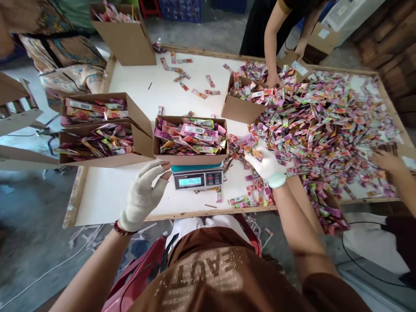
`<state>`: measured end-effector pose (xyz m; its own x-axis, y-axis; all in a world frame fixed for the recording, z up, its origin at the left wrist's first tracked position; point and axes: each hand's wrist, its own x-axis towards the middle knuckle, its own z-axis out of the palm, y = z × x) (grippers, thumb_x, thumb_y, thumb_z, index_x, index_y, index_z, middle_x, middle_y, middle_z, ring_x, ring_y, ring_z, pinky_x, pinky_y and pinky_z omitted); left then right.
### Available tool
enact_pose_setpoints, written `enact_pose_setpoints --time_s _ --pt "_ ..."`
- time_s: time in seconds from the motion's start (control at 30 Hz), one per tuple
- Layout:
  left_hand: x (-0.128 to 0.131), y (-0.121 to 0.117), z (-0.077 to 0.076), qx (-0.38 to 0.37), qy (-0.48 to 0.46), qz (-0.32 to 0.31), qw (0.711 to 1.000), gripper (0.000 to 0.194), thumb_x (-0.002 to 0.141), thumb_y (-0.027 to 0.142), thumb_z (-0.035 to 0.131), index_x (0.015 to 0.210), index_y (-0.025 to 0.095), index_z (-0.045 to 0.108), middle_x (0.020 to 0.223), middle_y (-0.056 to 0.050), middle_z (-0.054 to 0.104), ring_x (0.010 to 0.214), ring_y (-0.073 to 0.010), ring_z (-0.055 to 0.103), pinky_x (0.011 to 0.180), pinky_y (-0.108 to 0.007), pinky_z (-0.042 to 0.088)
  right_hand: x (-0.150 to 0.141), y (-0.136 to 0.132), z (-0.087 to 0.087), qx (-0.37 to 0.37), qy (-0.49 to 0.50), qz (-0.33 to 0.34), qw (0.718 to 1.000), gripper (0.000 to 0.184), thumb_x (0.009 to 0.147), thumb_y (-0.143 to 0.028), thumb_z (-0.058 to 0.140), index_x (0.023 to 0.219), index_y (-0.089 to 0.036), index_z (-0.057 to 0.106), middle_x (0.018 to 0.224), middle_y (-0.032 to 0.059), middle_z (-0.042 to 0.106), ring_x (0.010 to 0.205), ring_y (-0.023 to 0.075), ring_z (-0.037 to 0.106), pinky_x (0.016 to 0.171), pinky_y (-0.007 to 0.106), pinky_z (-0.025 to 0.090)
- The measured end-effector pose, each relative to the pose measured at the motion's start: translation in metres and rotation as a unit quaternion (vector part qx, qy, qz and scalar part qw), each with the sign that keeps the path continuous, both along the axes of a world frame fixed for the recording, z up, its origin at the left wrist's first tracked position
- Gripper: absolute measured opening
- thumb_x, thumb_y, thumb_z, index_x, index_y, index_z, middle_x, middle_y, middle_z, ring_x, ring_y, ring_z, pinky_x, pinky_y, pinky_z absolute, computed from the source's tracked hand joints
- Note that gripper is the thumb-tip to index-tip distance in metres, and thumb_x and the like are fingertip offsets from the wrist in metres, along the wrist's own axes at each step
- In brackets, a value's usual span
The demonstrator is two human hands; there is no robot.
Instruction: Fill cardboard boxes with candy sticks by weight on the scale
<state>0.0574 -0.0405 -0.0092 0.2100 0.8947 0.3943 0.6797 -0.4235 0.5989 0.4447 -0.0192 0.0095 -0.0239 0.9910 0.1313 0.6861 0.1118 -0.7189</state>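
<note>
In the head view, gloved left hand (147, 190) with fingers loosely spread near the filled box (190, 160), this box standing on digital scale (199, 178) upon white counter (110, 195), gloved right hand (260, 158) pinching small packets (256, 153) beside large pile (325, 117).

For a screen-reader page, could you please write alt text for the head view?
A person's gloved right hand holds stick sachets beside a large heap; the gloved left hand is beside a filled carton on a digital scale. More filled cartons stand on the white table.
</note>
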Motion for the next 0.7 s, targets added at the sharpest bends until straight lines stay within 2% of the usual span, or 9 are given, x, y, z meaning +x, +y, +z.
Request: enact_pose_setpoints --time_s 0.07,0.17,0.2,0.27,0.37,0.47,0.53,0.6,0.7 --pt "0.007 0.003 0.005 0.016 0.004 -0.01 1.0 0.017 0.1 0.026 0.064 0.113 0.019 0.073 0.121 -0.011 0.076 0.114 -0.0241 0.074 0.102 -0.04 0.061 -0.025 0.022 0.026 0.048 -0.054 0.069 0.995 0.03 0.096 -0.043 0.068 0.076 -0.022 0.057 0.074 0.0003 0.06 0.071 0.0176 0.055 0.073 0.035 0.047" --pt "0.011 0.005 0.013 0.041 0.017 -0.045 0.998 0.017 0.099 0.022 0.064 0.115 0.02 0.072 0.122 -0.011 0.076 0.115 -0.0248 0.073 0.102 -0.04 0.061 -0.072 0.06 0.058 0.065 -0.135 0.163 0.975 0.016 0.093 -0.036 0.071 0.092 -0.023 0.063 0.092 0.0034 0.07 0.084 0.0207 0.062 0.08 0.036 0.048" --pt "0.01 0.004 0.015 0.049 0.024 -0.053 0.997 0.018 0.099 0.021 0.065 0.115 0.02 0.071 0.123 -0.011 0.076 0.115 -0.0247 0.073 0.102 -0.04 0.061 -0.082 0.073 0.062 0.057 -0.145 0.181 0.971 0.019 0.091 -0.035 0.074 0.102 -0.023 0.065 0.102 0.0047 0.073 0.091 0.0223 0.065 0.083 0.037 0.05" --pt "0.0 -0.002 0.016 0.048 0.035 -0.054 0.997 0.019 0.098 0.019 0.065 0.116 0.022 0.07 0.124 -0.01 0.075 0.112 -0.0237 0.074 0.099 -0.038 0.062 -0.084 0.1 0.058 0.041 -0.131 0.202 0.97 0.04 0.089 -0.037 0.076 0.124 -0.024 0.063 0.122 0.0072 0.073 0.106 0.0253 0.068 0.092 0.04 0.053" --pt "-0.026 -0.018 0.011 0.007 0.031 -0.001 0.999 0.018 0.098 0.021 0.065 0.115 0.023 0.069 0.123 -0.008 0.075 0.107 -0.0231 0.076 0.094 -0.037 0.063 -0.038 0.149 0.023 0.025 -0.099 0.147 0.984 0.049 0.097 -0.036 0.065 0.143 -0.022 0.056 0.136 0.0111 0.069 0.12 0.0251 0.067 0.103 0.041 0.052" --pt "-0.049 -0.033 0.01 -0.034 0.027 0.08 0.996 0.016 0.099 0.024 0.064 0.114 0.024 0.07 0.121 -0.009 0.076 0.106 -0.0244 0.076 0.095 -0.04 0.063 0.033 0.211 -0.028 -0.031 -0.209 0.022 0.977 0.061 0.092 -0.031 0.067 0.147 -0.01 0.053 0.149 0.0222 0.059 0.136 0.0301 0.057 0.116 0.044 0.043" --pt "-0.057 -0.037 0.015 -0.048 0.033 0.114 0.992 0.015 0.099 0.026 0.065 0.113 0.024 0.07 0.121 -0.009 0.076 0.107 -0.025 0.076 0.095 -0.042 0.063 0.068 0.25 -0.061 -0.088 -0.302 -0.034 0.949 0.069 0.089 -0.031 0.071 0.15 -0.007 0.05 0.153 0.0265 0.053 0.141 0.0335 0.051 0.117 0.046 0.038" --pt "-0.058 -0.033 0.024 -0.05 0.041 0.137 0.988 0.016 0.099 0.027 0.066 0.114 0.024 0.071 0.121 -0.009 0.076 0.107 -0.0248 0.076 0.094 -0.042 0.064 0.088 0.278 -0.089 -0.137 -0.385 -0.088 0.908 0.076 0.086 -0.033 0.075 0.152 -0.008 0.047 0.151 0.0279 0.054 0.14 0.0362 0.05 0.113 0.051 0.037" --pt "-0.049 -0.018 0.036 -0.05 0.042 0.148 0.987 0.018 0.098 0.031 0.067 0.114 0.023 0.07 0.122 -0.008 0.076 0.106 -0.0235 0.076 0.094 -0.041 0.064 0.091 0.297 -0.115 -0.202 -0.481 -0.106 0.847 0.055 0.089 -0.033 0.073 0.137 -0.009 0.062 0.135 0.0271 0.065 0.13 0.0362 0.057 0.107 0.052 0.035"
